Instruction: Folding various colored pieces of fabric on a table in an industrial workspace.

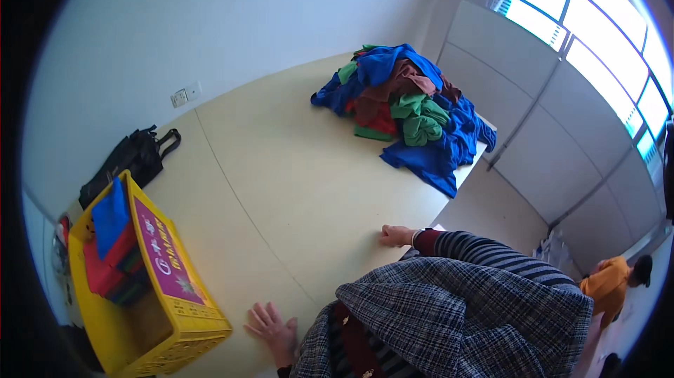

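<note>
To the left of the left fingers, near but apart from them, a yellow plastic crate (196, 313) stands on the table; in its far part lie a blue folded cloth (111, 220) and red folded cloth (112, 266), with dark green pieces (130, 288) beside them, and the brown floor of the crate shows bare at the end nearer the fingers. Behind it, farther from those fingers, a black tote bag (133, 157) slumps by the wall, its contents hidden from where I stand. The left hand (274, 329) rests palm down, fingers spread, holding nothing, on the pale tabletop (281, 167). The right hand (397, 235) is by the table's right edge, its fingers curled under; I can't tell whether they close on anything. Well beyond these fingers sits a heap of crumpled clothes (421, 122), blue, green, red and brown tangled together, one blue end spilling to the table edge. I'd judge only a small share is folded and in the crate, with most of the cloth left loose in the heap, touched by neither hand. Off to the right of the right fingers, well apart, a person in an orange top (605, 287) is turned away.
</note>
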Tool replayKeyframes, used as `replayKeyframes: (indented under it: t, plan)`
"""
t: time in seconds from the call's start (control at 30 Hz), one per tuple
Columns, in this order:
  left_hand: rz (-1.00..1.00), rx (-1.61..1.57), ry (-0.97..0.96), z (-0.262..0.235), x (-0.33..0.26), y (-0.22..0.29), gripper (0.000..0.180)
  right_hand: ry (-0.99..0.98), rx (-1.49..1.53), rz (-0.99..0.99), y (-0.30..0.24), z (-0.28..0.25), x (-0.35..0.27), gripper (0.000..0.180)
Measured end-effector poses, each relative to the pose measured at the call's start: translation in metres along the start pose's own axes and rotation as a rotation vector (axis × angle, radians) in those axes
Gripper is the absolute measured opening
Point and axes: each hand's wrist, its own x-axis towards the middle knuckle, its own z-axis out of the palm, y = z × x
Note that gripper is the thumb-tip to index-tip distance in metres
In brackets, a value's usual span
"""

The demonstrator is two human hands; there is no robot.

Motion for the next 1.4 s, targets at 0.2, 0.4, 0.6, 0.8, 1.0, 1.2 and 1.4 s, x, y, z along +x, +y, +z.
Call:
replayKeyframes:
  t: [0.2,0.4,0.6,0.8,1.0,1.2,1.4]
  plan:
    - [-0.164,0.024,0.004,-0.026,0.011,0.035,0.078,0.307,-0.392,-0.452,0.060,-0.043,0.062,0.026]
    - [-0.433,0.137,-0.427,-0.069,0.055,0.134,0.069,0.571,-0.263,-0.760,0.121,-0.099,0.090,0.016]
    - [-0.500,0.084,-0.447,-0.036,0.060,0.187,0.074,0.554,-0.122,-0.801,0.154,-0.121,0.092,0.017]
    - [-0.510,0.113,-0.328,-0.022,0.061,0.206,0.070,0.636,-0.069,-0.892,0.163,-0.125,0.097,0.015]
    - [-0.392,0.054,-0.205,-0.018,0.043,0.204,0.067,0.734,-0.053,-0.908,0.173,-0.119,0.097,0.015]
    - [-0.370,-0.049,-0.193,-0.009,0.036,0.202,0.069,0.765,-0.047,-0.951,0.183,-0.112,0.096,0.014]
    - [-0.248,-0.011,-0.024,0.030,0.038,0.104,0.059,0.793,0.024,-1.027,0.190,-0.111,0.086,0.011]
